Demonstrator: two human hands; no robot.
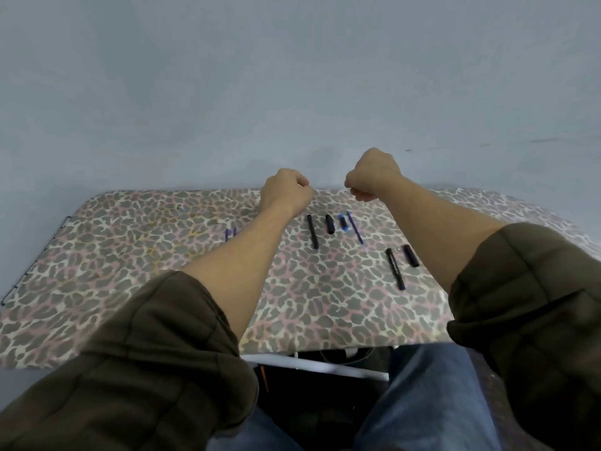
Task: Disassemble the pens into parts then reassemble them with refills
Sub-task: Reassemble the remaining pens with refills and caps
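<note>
Both my arms stretch forward above the far edge of the leopard-print table [130,271]. My left hand [286,190] and my right hand [374,177] are curled into fists, and nothing shows in either. Pen parts lie below them: a long black barrel [313,231], a short black cap [329,224], a small blue piece [344,222] and a thin purple refill [354,228]. Nearer me on the right lie another black barrel [395,269] and a dark cap [410,255]. A purple piece [229,234] peeks out beside my left forearm.
A plain grey wall [292,76] stands right behind the table. The table's near edge crosses above my knees in blue jeans [422,402], with a white bar [309,364] beneath it. Black clips [19,281] run along the table's left edge.
</note>
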